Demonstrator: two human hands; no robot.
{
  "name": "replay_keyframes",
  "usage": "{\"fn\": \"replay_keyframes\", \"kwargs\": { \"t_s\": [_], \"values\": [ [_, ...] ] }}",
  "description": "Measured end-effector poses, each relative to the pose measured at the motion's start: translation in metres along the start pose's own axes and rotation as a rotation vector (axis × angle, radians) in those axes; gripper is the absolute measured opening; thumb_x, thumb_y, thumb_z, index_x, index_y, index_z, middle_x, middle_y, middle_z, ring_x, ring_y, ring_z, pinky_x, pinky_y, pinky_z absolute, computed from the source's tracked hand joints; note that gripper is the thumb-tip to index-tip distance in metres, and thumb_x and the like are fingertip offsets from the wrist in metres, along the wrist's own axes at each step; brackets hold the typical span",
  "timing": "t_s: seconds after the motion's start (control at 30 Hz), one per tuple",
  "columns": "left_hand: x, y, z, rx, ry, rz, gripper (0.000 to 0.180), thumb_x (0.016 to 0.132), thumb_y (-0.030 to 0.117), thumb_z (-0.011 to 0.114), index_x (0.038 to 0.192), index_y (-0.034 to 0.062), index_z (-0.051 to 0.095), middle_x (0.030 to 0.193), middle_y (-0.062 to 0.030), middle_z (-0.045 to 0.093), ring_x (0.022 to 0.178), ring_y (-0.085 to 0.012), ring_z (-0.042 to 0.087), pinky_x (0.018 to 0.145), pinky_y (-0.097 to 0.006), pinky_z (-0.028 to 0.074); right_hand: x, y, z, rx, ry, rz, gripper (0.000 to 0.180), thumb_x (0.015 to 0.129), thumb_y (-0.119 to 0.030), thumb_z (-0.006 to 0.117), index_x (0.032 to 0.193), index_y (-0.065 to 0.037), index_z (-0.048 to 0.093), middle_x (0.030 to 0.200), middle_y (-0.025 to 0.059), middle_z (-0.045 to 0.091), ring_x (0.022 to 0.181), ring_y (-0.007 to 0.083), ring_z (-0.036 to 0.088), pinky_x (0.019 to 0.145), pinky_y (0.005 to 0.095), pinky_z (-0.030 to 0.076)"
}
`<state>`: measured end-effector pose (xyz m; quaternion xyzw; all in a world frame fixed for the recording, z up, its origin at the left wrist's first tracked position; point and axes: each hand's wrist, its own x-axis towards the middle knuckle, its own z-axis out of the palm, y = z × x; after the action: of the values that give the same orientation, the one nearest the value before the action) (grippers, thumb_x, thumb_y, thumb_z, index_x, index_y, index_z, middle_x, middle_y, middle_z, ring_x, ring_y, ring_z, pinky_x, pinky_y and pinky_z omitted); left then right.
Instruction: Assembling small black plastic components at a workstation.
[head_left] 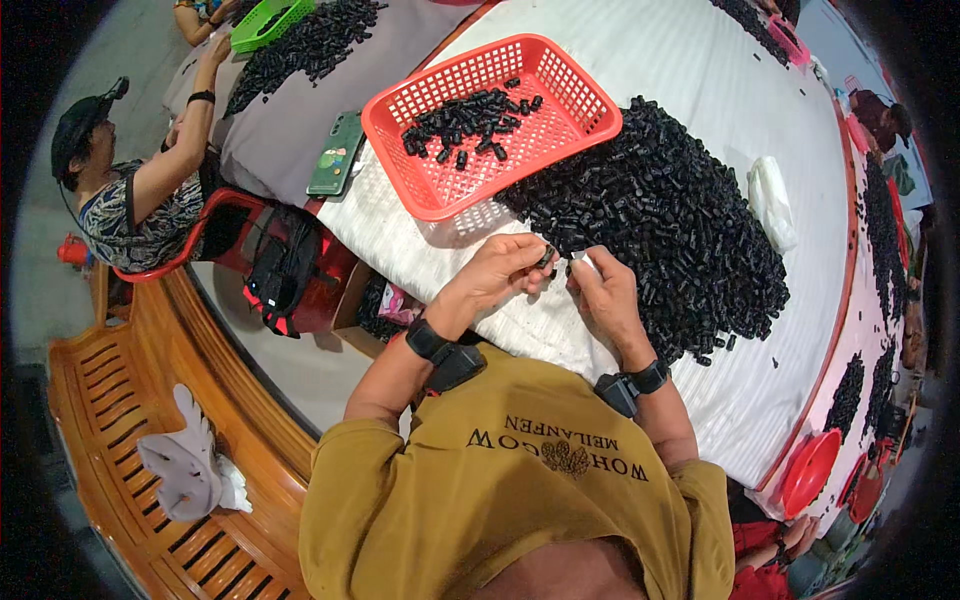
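A white-covered table stretches beyond a mustard shirt, printed with dark lettering and a leafy emblem, upside down here. A heap of small black pieces lies on the table; the red basket against it holds more. Near the heap's edge, the left hand pinches one black piece; the right hand curls alongside, its grip unclear.

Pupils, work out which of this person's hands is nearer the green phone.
Left. The left hand is to the right of the green phone; the right hand is farther right, by the heap of black pieces.
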<state>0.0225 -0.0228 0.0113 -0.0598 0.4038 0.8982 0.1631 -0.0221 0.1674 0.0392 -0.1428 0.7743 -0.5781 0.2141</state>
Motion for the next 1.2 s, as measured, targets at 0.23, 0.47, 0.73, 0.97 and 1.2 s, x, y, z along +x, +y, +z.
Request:
{"fn": "replay_keyframes", "kwargs": {
  "t_s": [0.23, 0.47, 0.73, 0.97, 1.2],
  "values": [
    [0.013, -0.012, -0.002, -0.192, -0.075, -0.098, 0.023, 0.092, 0.022, 0.054, 0.096, -0.0001, 0.058, 0.080, -0.0048, 0.057, 0.062, -0.0086, 0.049, 0.057, -0.023, 0.042, 0.001, 0.014, 0.002, 0.099, 0.066, -0.012, 0.020, 0.088, -0.019, 0.057, 0.081, 0.000, 0.054, 0.062, 0.0030, 0.055, 0.054, 0.0073, 0.048, 0.049, 0.0245, 0.040],
    [0.014, -0.012, 0.002, -0.150, -0.080, -0.082, 0.020, 0.092, 0.022, 0.054, 0.091, 0.0021, 0.056, 0.078, -0.0037, 0.057, 0.061, -0.0071, 0.051, 0.055, -0.021, 0.043, 0.002, -0.001, 0.004, -0.051, 0.165, -0.197, 0.020, 0.083, -0.019, 0.064, 0.082, -0.001, 0.055, 0.064, 0.0016, 0.056, 0.056, 0.0059, 0.049, 0.049, 0.0237, 0.041],
    [0.018, -0.017, 0.004, -0.123, -0.111, -0.060, 0.017, 0.091, 0.020, 0.057, 0.088, 0.0034, 0.055, 0.074, -0.0032, 0.056, 0.059, -0.0075, 0.050, 0.052, -0.021, 0.042, 0.003, 0.008, 0.011, 0.160, 0.089, -0.089, 0.023, 0.082, -0.019, 0.067, 0.078, -0.001, 0.054, 0.065, -0.0004, 0.056, 0.057, 0.0033, 0.047, 0.047, 0.0215, 0.039],
    [0.018, -0.014, 0.006, -0.122, -0.147, -0.084, 0.019, 0.091, 0.021, 0.055, 0.090, 0.0015, 0.057, 0.073, -0.0043, 0.054, 0.055, -0.0064, 0.044, 0.049, -0.020, 0.036, 0.009, 0.020, 0.009, 0.205, 0.105, -0.059, 0.023, 0.084, -0.018, 0.065, 0.074, -0.002, 0.052, 0.061, -0.0020, 0.053, 0.055, 0.0028, 0.046, 0.046, 0.0210, 0.038],
    [0.017, -0.014, 0.004, -0.186, -0.139, -0.091, 0.019, 0.092, 0.019, 0.054, 0.089, 0.0006, 0.056, 0.073, -0.0051, 0.054, 0.055, -0.0063, 0.044, 0.049, -0.019, 0.036, 0.005, 0.003, 0.007, 0.276, 0.141, 0.042, 0.025, 0.084, -0.019, 0.065, 0.072, -0.002, 0.050, 0.060, -0.0022, 0.051, 0.054, 0.0032, 0.043, 0.046, 0.0216, 0.037]
  ]
}}
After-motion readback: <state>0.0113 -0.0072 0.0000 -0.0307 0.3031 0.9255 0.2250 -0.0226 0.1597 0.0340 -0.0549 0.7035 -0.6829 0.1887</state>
